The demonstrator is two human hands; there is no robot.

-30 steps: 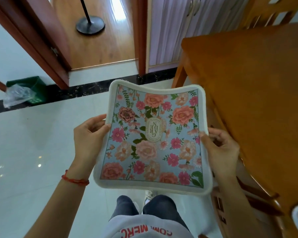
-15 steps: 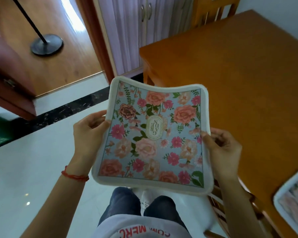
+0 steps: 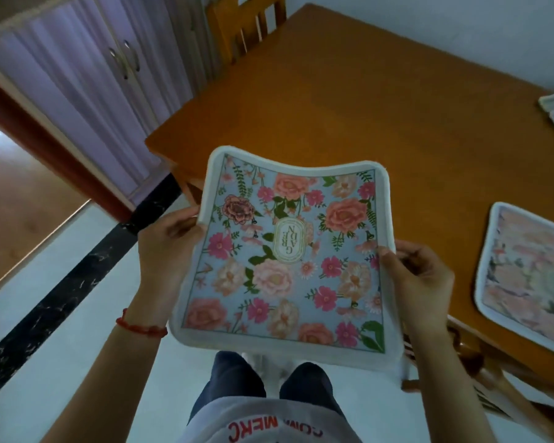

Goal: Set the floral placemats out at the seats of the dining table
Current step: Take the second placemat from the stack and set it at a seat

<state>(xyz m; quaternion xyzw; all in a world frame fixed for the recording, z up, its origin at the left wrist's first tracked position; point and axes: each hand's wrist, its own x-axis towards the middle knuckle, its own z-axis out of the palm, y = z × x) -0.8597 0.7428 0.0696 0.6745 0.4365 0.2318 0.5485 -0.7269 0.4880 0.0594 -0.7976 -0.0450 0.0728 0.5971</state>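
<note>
I pinch the floral placemat (image 3: pixel 288 254) at both edges, left hand (image 3: pixel 167 247) and right hand (image 3: pixel 413 276); it sags and could land crooked on the desk (image 3: pixel 381 107).

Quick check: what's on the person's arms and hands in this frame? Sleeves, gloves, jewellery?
Both hands are bare, no gloves. The left hand has a red beaded bracelet round its wrist. The right hand shows no ring, watch or band. Both forearms are uncovered as far as the frame shows; no sleeves in view.
</note>
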